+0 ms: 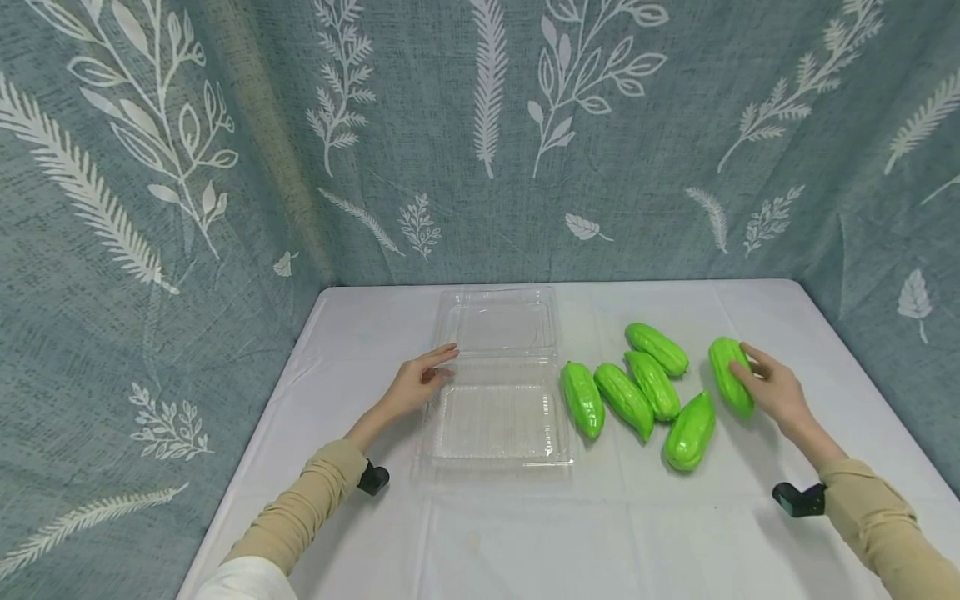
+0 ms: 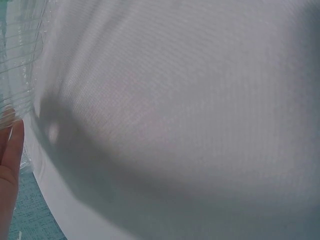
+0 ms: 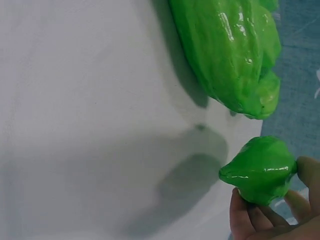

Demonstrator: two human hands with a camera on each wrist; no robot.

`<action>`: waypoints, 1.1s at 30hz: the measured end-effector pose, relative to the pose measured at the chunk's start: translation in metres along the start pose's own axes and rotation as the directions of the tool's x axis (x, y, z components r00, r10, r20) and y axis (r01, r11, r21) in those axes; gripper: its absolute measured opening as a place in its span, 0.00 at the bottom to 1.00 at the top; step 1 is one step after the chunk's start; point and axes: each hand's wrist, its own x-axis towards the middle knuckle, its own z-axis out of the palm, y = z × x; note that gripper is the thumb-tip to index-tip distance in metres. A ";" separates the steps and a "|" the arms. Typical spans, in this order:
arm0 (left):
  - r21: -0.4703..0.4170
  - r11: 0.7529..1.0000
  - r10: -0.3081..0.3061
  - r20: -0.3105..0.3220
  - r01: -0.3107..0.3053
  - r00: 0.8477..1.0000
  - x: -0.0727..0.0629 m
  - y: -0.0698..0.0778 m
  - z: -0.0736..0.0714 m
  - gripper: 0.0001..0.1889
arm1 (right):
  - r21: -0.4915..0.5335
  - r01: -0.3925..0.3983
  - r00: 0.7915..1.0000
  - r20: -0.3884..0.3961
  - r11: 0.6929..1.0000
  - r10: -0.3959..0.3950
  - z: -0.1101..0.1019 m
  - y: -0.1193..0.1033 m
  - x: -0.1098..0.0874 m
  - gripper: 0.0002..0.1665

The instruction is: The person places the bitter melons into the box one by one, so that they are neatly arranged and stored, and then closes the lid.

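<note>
My right hand [image 1: 780, 395] grips a glossy green bitter melon [image 1: 727, 375] at the right of the group. In the right wrist view, the thumb and fingers hold this bitter melon [image 3: 262, 170] above its shadow, one tip facing the camera. My left hand [image 1: 414, 383] rests by the left edge of a clear plastic clamshell box [image 1: 495, 421], near its hinge. Its fingers look fairly straight. The left wrist view shows the fingers [image 2: 15, 145] at the box's ribbed wall [image 2: 17, 75]. The box lies open, its lid [image 1: 495, 325] folded back.
Several more bitter melons [image 1: 651, 385] lie between the box and my right hand, the nearest one [image 1: 690, 432] towards me. A white cloth [image 1: 540, 542] covers the table. Patterned blue-green curtains [image 1: 450, 142] stand behind and at both sides.
</note>
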 end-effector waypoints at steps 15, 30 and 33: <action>0.004 1.000 0.023 0.010 -0.023 1.000 0.004 -0.024 0.003 0.23 | 0.116 -0.056 0.998 -0.030 0.992 0.059 -0.001 -0.012 0.001 0.43; -0.006 0.999 0.033 0.020 -0.033 0.999 -0.004 0.007 -0.001 0.24 | 0.183 -0.028 0.996 -0.082 0.983 0.043 0.022 0.039 0.040 0.46; -0.009 0.999 0.039 0.021 -0.039 0.999 -0.008 0.020 -0.005 0.23 | 0.175 -0.052 0.995 -0.069 0.983 0.065 0.020 0.026 0.035 0.45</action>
